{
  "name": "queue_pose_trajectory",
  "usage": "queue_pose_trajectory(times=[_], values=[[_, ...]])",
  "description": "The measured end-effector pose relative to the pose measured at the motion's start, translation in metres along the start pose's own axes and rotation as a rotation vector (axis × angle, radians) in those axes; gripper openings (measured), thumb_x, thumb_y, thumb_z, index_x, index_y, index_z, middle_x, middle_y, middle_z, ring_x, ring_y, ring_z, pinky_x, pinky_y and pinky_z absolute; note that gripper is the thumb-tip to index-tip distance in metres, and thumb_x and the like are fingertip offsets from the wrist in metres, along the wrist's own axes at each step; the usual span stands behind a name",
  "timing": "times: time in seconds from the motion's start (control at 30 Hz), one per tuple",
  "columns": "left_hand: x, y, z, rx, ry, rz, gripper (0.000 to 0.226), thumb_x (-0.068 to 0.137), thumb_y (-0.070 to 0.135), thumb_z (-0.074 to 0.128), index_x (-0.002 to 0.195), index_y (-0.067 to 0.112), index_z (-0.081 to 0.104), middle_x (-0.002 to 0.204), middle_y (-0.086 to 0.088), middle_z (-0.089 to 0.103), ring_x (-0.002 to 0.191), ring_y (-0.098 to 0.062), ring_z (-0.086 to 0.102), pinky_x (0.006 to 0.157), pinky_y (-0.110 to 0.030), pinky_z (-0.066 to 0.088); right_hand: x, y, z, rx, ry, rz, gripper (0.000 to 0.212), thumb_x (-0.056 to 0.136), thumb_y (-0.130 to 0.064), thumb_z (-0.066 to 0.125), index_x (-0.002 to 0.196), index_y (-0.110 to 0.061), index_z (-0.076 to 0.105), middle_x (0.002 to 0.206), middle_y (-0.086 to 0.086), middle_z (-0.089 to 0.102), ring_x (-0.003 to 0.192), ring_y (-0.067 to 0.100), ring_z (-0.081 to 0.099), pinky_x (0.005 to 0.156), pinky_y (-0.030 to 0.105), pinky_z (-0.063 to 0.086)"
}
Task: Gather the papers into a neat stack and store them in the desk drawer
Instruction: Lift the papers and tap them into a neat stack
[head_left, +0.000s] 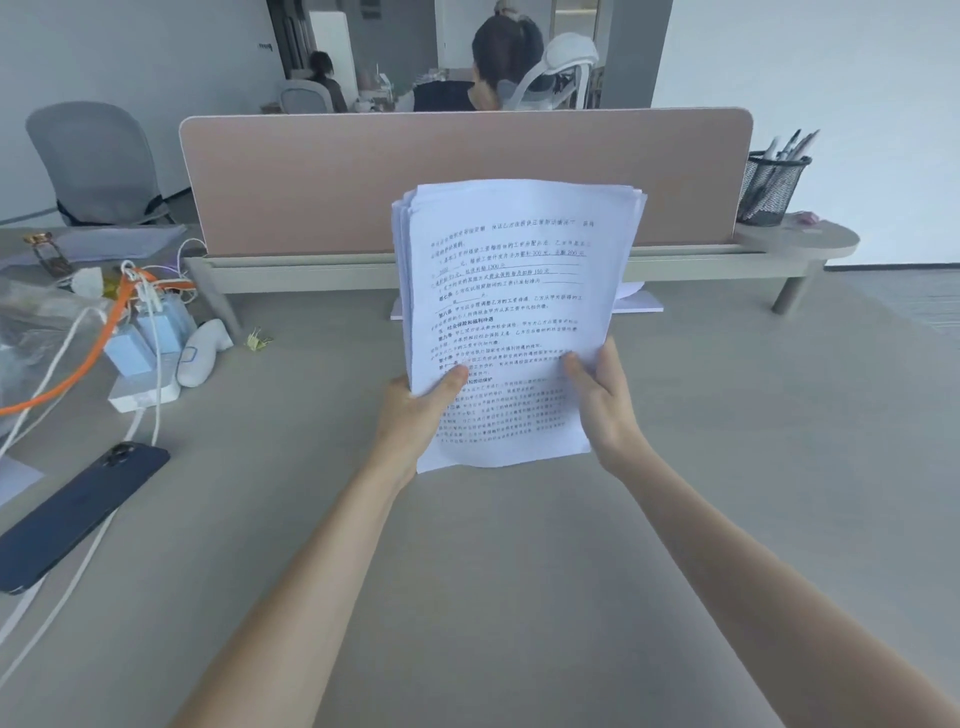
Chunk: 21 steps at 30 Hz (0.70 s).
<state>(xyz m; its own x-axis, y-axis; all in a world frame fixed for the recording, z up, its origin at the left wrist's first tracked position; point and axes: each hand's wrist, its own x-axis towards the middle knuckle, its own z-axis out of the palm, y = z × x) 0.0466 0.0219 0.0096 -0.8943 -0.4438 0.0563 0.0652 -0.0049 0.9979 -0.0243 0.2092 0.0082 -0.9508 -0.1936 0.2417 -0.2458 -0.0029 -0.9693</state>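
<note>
A stack of white printed papers (511, 301) stands nearly upright above the middle of the grey desk (519, 545), its top edges slightly uneven. My left hand (418, 410) grips the stack's lower left side, thumb on the front sheet. My right hand (602, 400) holds the lower right side, thumb on the front too. More white paper (636, 301) lies flat on the desk behind the stack, mostly hidden by it. No drawer is in view.
A dark phone (78, 512) lies at the left, beside white and orange cables, blue chargers (150, 338) and a power strip. A pink divider (467, 176) stands behind a low shelf with a mesh pen holder (771, 187). A person sits beyond the divider.
</note>
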Motion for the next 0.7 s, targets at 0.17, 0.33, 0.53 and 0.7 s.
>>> queue_pose_trajectory(times=[0.17,0.33,0.53,0.7], values=[[0.02,0.012,-0.004,0.016,-0.005,0.046,0.007,0.086,0.029,0.077,0.084,0.033,0.072,0.077,0.022,0.076,0.077,0.003,0.074,0.067,-0.02,0.06,0.02,-0.008,0.0,0.041,0.06,-0.074,0.031,0.101,-0.015,0.05,0.124,-0.035,0.055,0.123,-0.015,0.068,0.117,0.006,0.063,0.101,0.034,0.05],[0.03,-0.008,0.0,-0.015,-0.01,-0.01,0.012,0.086,0.024,0.077,0.097,0.028,0.074,0.095,0.014,0.079,0.092,-0.006,0.075,0.076,-0.025,0.059,0.024,0.012,0.011,-0.046,0.052,-0.009,0.026,0.103,-0.021,0.05,0.123,-0.037,0.051,0.117,-0.021,0.066,0.111,-0.001,0.061,0.101,0.033,0.049],[0.028,0.002,-0.002,0.044,-0.052,-0.006,0.008,0.09,0.026,0.073,0.094,0.033,0.072,0.09,0.02,0.076,0.085,0.002,0.073,0.079,-0.028,0.058,0.019,0.005,0.002,-0.113,0.065,0.018,0.021,0.103,-0.016,0.045,0.123,-0.017,0.053,0.099,-0.021,0.065,0.085,-0.011,0.06,0.082,0.021,0.05],[-0.002,0.019,0.008,0.094,-0.191,-0.041,0.009,0.089,0.034,0.073,0.098,0.032,0.074,0.106,0.009,0.078,0.1,-0.011,0.073,0.095,-0.04,0.056,-0.012,-0.013,-0.034,-0.105,0.084,0.083,0.006,0.097,-0.015,0.052,0.103,-0.011,0.052,0.095,-0.003,0.062,0.088,0.017,0.058,0.081,0.038,0.045]])
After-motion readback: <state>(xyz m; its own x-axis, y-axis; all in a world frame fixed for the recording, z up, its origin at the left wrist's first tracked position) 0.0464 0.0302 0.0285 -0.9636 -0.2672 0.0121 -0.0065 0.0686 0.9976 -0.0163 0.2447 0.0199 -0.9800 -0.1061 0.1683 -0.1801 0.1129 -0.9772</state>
